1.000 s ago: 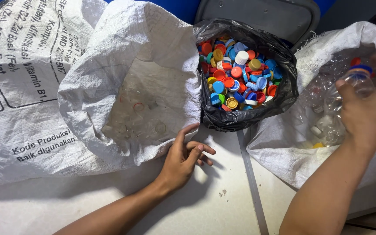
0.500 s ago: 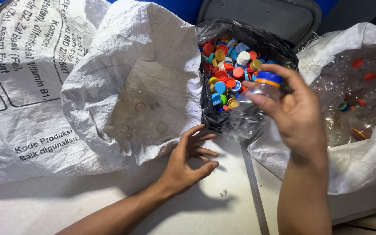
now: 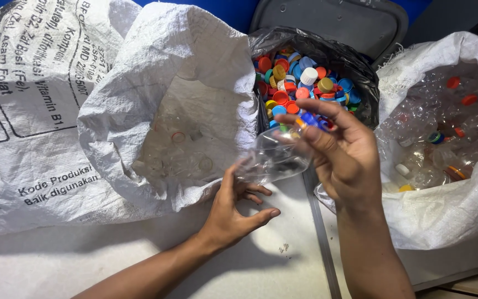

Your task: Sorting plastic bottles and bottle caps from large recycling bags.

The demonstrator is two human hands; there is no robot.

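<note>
the right hand (image 3: 345, 158) holds a crumpled clear plastic bottle (image 3: 275, 156) with a blue cap (image 3: 309, 119), its fingers curled round the neck end and fingertips (image 3: 300, 123) pinching at the cap. the bottle lies almost level in the air, its cap end over the near edge of a black plastic bag full of mixed coloured bottle caps (image 3: 305, 83), its base pointing towards the left. the left hand (image 3: 233, 210) is raised off the pale tabletop (image 3: 84, 266), half open with loosely bent fingers; its upper fingers reach to the bottle's base end, though whether they grip it or only touch it cannot be told. just left of the bottle gapes a white woven sack (image 3: 156, 105) holding clear, capless bottles. to the right sits another white woven sack (image 3: 449, 210) with clear bottles, some capped in red, orange and white. a dark grey lid (image 3: 338, 22) rests behind the bag of caps.
</note>
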